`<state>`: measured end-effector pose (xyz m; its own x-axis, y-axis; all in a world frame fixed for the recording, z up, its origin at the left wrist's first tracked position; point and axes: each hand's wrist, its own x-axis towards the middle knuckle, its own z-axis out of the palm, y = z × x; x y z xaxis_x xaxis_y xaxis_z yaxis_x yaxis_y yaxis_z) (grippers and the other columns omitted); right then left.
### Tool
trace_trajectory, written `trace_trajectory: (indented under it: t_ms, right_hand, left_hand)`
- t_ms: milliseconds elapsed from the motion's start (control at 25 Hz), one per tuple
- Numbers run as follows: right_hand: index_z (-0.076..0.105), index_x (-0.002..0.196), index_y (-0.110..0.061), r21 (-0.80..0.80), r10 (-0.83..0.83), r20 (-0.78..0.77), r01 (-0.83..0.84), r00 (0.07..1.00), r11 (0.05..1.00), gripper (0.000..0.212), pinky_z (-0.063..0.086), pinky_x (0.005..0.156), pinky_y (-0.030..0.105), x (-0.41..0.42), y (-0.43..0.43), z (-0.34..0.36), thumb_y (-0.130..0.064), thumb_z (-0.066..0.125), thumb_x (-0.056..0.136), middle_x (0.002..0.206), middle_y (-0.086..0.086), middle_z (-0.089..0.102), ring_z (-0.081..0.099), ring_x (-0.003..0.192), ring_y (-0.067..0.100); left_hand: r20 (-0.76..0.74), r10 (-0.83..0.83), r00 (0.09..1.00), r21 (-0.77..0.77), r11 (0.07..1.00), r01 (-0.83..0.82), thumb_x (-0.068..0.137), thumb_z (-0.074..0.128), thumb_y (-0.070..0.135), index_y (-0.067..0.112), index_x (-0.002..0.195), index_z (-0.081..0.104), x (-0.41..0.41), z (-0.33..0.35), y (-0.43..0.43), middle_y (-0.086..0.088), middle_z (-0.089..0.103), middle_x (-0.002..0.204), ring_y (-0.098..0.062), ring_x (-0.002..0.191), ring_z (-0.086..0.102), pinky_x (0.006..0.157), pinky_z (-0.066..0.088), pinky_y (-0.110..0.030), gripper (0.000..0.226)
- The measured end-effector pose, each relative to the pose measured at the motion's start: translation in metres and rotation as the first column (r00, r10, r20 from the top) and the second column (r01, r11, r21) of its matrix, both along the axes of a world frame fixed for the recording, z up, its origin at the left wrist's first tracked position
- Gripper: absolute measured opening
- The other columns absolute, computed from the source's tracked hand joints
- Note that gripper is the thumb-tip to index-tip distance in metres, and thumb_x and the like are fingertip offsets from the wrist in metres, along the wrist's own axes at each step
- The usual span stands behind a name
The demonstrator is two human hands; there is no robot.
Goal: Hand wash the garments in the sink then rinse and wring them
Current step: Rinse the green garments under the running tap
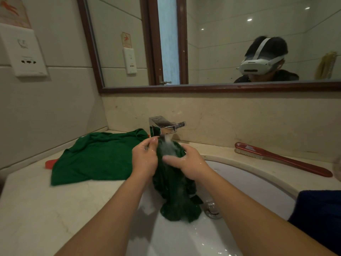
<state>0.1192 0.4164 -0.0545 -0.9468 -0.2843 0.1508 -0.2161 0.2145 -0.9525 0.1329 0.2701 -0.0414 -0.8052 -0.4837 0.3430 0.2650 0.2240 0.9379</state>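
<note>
A wet dark green garment (pixel 175 196) hangs bunched over the white sink (pixel 249 183), its top under water running from the chrome faucet (pixel 162 126). My left hand (pixel 144 159) grips the garment's upper left side. My right hand (pixel 186 163) grips its upper right side, thumb across the front. The lower end of the cloth rests in the basin beside the drain (pixel 212 209). A second green garment (pixel 96 157) lies spread on the counter to the left.
A red scrub brush (pixel 280 159) lies on the counter at the right, behind the sink. Dark blue fabric (pixel 319 217) sits at the sink's right edge. Something red (pixel 49 163) peeks from under the spread garment. A mirror and a wall socket are above.
</note>
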Motion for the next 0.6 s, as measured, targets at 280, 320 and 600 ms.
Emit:
trace_trajectory:
  t_ms: [280, 320, 600]
  right_hand:
    - [0.057, 0.135, -0.028, -0.099, -0.145, -0.068, 0.138, 0.987, 0.985, 0.061, 0.054, 0.069, 0.022, 0.004, 0.010, 0.017, -0.036, 0.086, 0.082, 0.117, -0.008, 0.060, 0.061, 0.092, 0.006]
    - [0.056, 0.135, -0.028, -0.067, -0.164, -0.070, 0.160, 0.984, 0.985, 0.059, 0.055, 0.068, 0.023, 0.005, 0.006, 0.017, -0.038, 0.084, 0.084, 0.116, -0.006, 0.062, 0.062, 0.091, 0.006]
    - [0.061, 0.116, -0.028, 0.007, 0.009, 0.069, -0.010, 0.998, 1.000, 0.029, 0.058, 0.074, 0.028, 0.011, -0.003, 0.002, -0.045, 0.070, 0.095, 0.101, -0.004, 0.073, 0.072, 0.089, 0.013]
  left_hand:
    - [-0.052, 0.116, 0.992, -0.006, 0.993, -0.117, 0.104, 0.057, 0.029, 0.020, 0.114, 0.075, -0.002, 0.001, -0.004, 0.009, 0.070, 0.100, -0.011, 0.097, 0.064, 0.091, 0.053, -0.032, 0.023]
    - [-0.059, 0.123, 0.991, 0.002, 0.992, -0.123, 0.104, 0.057, 0.028, 0.018, 0.115, 0.075, -0.002, 0.001, -0.003, 0.007, 0.070, 0.101, -0.011, 0.097, 0.064, 0.092, 0.053, -0.032, 0.024]
    - [-0.050, 0.151, 0.987, 0.047, 0.988, -0.149, 0.104, 0.056, 0.024, 0.016, 0.114, 0.076, -0.003, -0.001, -0.004, 0.006, 0.071, 0.102, -0.012, 0.098, 0.065, 0.079, 0.048, -0.020, 0.023]
